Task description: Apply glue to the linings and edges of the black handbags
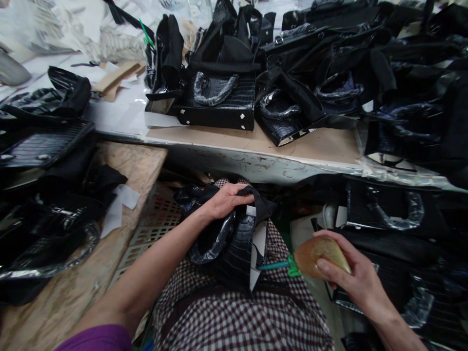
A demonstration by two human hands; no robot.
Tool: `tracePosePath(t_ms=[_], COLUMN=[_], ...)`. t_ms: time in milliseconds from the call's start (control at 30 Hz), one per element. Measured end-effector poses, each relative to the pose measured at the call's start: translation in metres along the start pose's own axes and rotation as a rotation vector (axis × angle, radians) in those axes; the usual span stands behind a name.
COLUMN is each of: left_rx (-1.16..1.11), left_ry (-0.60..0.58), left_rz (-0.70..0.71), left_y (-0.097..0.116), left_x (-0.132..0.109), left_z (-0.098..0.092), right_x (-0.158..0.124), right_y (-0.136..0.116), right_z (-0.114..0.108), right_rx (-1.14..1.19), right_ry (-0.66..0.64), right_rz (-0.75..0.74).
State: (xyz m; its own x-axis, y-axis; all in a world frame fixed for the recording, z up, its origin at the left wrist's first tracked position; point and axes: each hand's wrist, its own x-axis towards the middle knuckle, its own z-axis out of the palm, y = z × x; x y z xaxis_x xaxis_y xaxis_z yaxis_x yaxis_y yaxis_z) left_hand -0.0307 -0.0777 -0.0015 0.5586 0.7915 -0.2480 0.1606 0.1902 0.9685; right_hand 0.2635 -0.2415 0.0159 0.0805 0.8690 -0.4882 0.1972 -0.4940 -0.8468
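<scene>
A black crocodile-textured handbag rests on my lap, its handle wrapped in clear plastic. My left hand grips the black lining at the bag's top, near a small white label. In my right hand is a squeeze bottle of yellowish-brown contents. Its green nozzle has a thin teal tip that points left at the bag's open side edge, where a pale inner layer shows. Whether the tip touches that edge I cannot tell.
Several black handbags crowd the bench ahead. More bags are stacked at right, and others lie at left by a worn wooden board. A white plastic basket stands left of my lap. Another green-tipped nozzle is on the bench.
</scene>
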Motion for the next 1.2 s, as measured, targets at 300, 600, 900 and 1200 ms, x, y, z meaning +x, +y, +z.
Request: tracePosePath(t_ms=[300, 600, 900, 1200], left_rx=[0.008, 0.041, 0.066, 0.05], left_ry=[-0.001, -0.017, -0.032, -0.033], left_rz=[-0.026, -0.006, -0.013, -0.011], left_y=[0.0, -0.001, 0.0, 0.0], left_x=[0.0, 0.002, 0.002, 0.002], left_z=[0.0, -0.001, -0.002, 0.0], right_x=[0.017, 0.041, 0.044, 0.034], right_y=[-0.001, -0.009, -0.007, -0.005], right_z=[-0.001, 0.001, -0.001, -0.011], right_rx=[0.097, -0.055, -0.066, -0.058], right_ry=[0.169, 0.291, 0.232, 0.041], right_rz=[-0.059, -0.218, -0.246, -0.157])
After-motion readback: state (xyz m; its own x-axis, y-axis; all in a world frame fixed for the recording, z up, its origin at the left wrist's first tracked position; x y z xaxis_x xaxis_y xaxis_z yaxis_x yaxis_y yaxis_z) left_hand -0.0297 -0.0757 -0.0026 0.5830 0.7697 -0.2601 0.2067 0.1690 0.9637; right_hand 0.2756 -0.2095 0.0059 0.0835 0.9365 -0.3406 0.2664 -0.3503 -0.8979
